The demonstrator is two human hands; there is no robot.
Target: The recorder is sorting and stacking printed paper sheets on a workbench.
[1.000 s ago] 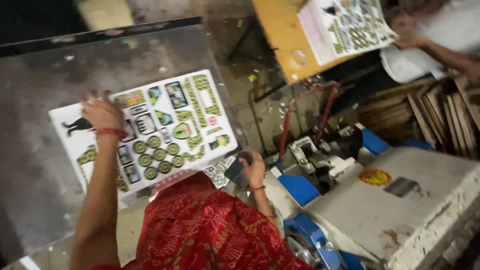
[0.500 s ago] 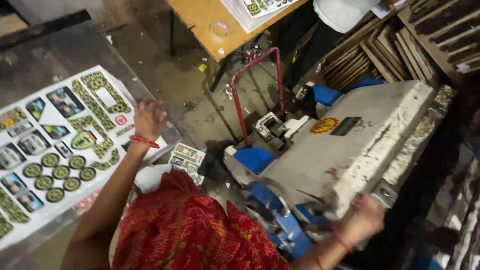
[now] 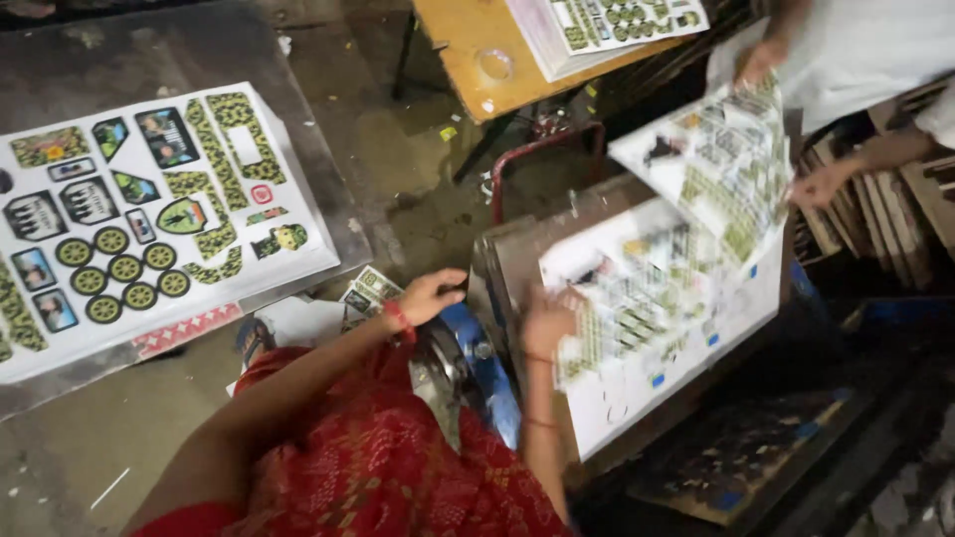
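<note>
My left hand (image 3: pixel 430 295) curls around the left edge of a die-cutting press (image 3: pixel 497 268), just above its blue body (image 3: pixel 494 383). Blurred by motion, my right hand (image 3: pixel 547 323) grips the left edge of a printed sticker sheet (image 3: pixel 647 298) that lies on the press's tilted white bed (image 3: pixel 686 368). Across the press, another person's hands (image 3: pixel 819 184) lift a second printed sheet (image 3: pixel 721 164) off it. My red patterned clothing (image 3: pixel 378 467) fills the lower middle.
A stack of printed sticker sheets (image 3: pixel 149 214) lies on a grey metal table (image 3: pixel 179 50) at the left. An orange table (image 3: pixel 477 50) at the top carries more sheets (image 3: pixel 617 22). Loose cut stickers (image 3: pixel 368 290) lie on the floor. Wooden frames (image 3: pixel 895 199) stand at the right.
My left hand left the stack and went to the press's edge. My right hand rose from the press's lower edge to the sheet on the bed. The other person now lifts a sheet.
</note>
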